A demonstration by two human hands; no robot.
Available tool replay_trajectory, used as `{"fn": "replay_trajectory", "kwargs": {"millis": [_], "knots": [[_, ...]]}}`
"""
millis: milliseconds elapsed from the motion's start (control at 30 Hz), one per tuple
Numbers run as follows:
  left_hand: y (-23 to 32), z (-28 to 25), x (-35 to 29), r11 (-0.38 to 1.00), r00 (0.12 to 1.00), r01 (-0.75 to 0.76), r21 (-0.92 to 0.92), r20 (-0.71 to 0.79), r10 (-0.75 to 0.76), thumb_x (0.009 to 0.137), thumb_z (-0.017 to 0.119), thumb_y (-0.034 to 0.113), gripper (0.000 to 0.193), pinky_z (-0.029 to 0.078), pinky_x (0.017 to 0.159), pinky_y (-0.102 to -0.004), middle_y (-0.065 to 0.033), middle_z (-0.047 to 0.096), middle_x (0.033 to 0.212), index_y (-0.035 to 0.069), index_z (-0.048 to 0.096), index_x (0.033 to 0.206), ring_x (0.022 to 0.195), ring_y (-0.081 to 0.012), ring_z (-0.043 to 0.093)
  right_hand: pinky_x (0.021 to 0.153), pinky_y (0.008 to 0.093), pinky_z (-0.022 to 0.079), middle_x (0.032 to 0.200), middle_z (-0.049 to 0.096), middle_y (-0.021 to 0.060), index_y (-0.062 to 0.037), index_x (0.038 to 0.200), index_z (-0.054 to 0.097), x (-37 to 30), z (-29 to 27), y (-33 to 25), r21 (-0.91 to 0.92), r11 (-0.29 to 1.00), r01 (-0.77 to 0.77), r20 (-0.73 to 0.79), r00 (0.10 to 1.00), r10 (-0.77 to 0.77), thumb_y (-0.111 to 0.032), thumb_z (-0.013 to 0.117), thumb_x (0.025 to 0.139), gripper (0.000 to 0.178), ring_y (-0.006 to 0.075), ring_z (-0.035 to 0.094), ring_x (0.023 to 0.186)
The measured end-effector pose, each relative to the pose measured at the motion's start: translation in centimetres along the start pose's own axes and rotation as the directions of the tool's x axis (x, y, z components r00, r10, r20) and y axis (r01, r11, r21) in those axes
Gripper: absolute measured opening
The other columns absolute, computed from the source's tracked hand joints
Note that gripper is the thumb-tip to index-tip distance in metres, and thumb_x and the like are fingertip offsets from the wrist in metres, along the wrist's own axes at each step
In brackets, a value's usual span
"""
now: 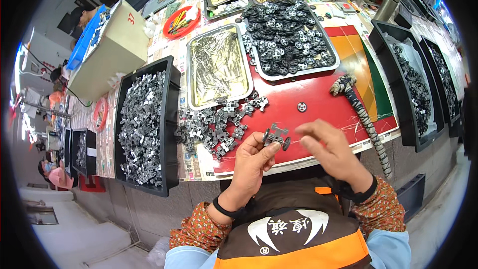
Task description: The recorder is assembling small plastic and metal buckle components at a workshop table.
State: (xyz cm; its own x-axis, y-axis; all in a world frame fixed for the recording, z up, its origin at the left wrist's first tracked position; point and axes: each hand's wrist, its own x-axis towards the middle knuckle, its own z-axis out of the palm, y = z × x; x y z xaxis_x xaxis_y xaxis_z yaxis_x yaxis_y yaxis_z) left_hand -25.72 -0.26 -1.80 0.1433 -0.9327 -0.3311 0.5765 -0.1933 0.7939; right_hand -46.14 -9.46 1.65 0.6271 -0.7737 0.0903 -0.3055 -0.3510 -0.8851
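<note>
My left hand (251, 164) pinches a small grey plastic toy-car chassis (277, 132) with black wheels on it, above the near part of a red board (308, 142). Just right of it is my right hand (334, 155), open, its fingers apart and slightly blurred; nothing shows in them. A loose black wheel with a silver cross (301, 107) lies beyond both hands. To the left spreads a pile of grey chassis pieces (219, 125). Farther back are a metal tray (188, 77) of thin metal pins and a white tray (298, 73) heaped with wheels.
A black crate (174, 84) of grey pieces stands at left. On the right lies a hammer-shaped tool (366, 122) with a wrapped handle, beside another black crate (434, 139). Behind are a red plate (167, 31) and a steel flask (388, 6). Another person (84, 17) sits far left.
</note>
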Motion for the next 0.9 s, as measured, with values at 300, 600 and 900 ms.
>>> {"fn": "replay_trajectory", "kwargs": {"millis": [300, 600, 900], "knots": [[-0.7, 0.2, -0.1, 0.998, 0.999, -0.031, 0.061, -0.021, 0.033, 0.096, 0.077, 0.009, 0.013, 0.037, 0.052, -0.0180, 0.0036, 0.068, 0.085, 0.009, 0.065, 0.099, 0.062, -0.0012, 0.054, 0.075, 0.0280, 0.054, 0.097, 0.069, 0.0062, 0.0020, 0.117, 0.062, -0.8, 3.1, 0.6, 0.439, 0.886, -0.150, 0.052, 0.989, 0.142, -0.010, 0.077, 0.095, 0.029, 0.0086, 0.066, 0.085], [-1.1, 0.0, 0.0, 0.998, 1.000, -0.021, 0.058, 0.000, 0.021, 0.095, 0.079, 0.010, 0.014, 0.037, 0.053, -0.0179, 0.0034, 0.069, 0.085, 0.008, 0.066, 0.100, 0.063, -0.0008, 0.053, 0.080, 0.0240, 0.054, 0.105, 0.067, 0.0032, -0.0011, 0.118, 0.059, -1.5, 5.2, 1.7, 0.717, 0.680, -0.156, -0.012, 0.972, 0.237, -0.001, 0.079, 0.091, 0.033, 0.0069, 0.063, 0.092], [-1.6, 0.0, -0.1, 0.964, 0.985, -0.170, 0.206, 0.019, 0.169, 0.094, 0.078, 0.004, 0.016, 0.038, 0.054, -0.0189, 0.0004, 0.070, 0.089, 0.007, 0.064, 0.102, 0.065, -0.0014, 0.053, 0.081, 0.0240, 0.053, 0.105, 0.065, 0.0018, -0.0039, 0.114, 0.057, -1.6, 5.0, 1.4, 0.763, 0.625, -0.164, 0.007, 0.969, 0.245, 0.001, 0.081, 0.089, 0.035, 0.0064, 0.062, 0.090]]}}
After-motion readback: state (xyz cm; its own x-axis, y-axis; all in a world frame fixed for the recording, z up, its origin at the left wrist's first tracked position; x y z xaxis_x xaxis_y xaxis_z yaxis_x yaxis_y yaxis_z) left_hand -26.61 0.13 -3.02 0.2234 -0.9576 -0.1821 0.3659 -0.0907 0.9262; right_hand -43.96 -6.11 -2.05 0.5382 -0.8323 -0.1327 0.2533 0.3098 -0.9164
